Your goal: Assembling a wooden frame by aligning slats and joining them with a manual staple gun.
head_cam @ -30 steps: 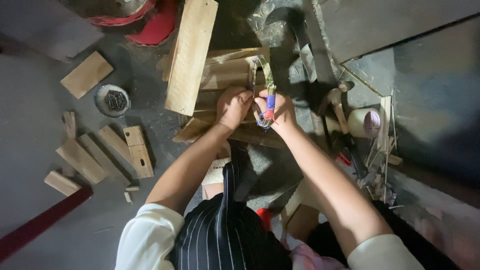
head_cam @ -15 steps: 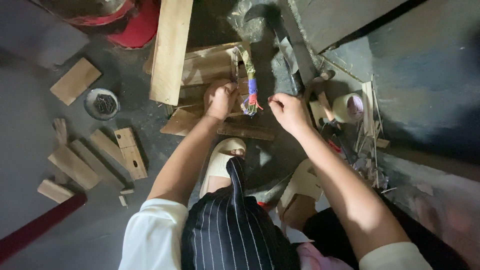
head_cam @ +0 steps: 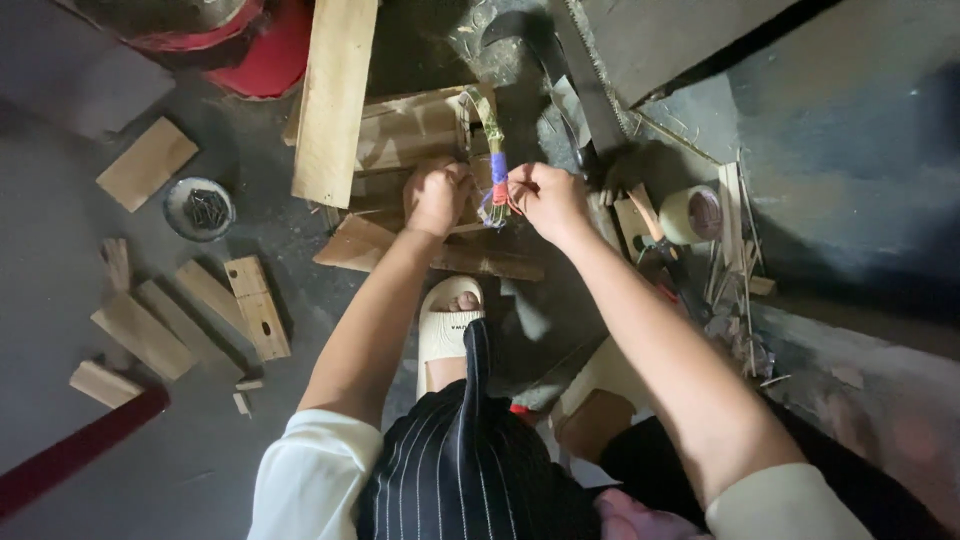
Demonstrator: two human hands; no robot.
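Right hand (head_cam: 548,198) is pinched shut on the red thread end at the side of the fibre bundle (head_cam: 493,150), fingertips together right against the red-and-blue binding. Left hand (head_cam: 436,195) is a closed fist just across from it; whether it grips the bundle's lower end or a thread, I cannot tell. The bundle sits between the two hands, touching the right one, its long axis running away from the body, tip pointing up toward the wooden frame (head_cam: 410,125). Both hands are level, the right a shade nearer the binding.

Outward now: a long plank (head_cam: 333,95) lies just left of the frame, nearly parallel to the bundle. Beneath the hands, a board (head_cam: 370,240) and a sandalled foot (head_cam: 450,320). To the right it is crowded, with a tape roll (head_cam: 690,214) and scattered sticks near the wall edge. To the left it is roomier: a small tin of nails (head_cam: 200,208) and offcut blocks (head_cam: 200,300) lie well apart on the floor.
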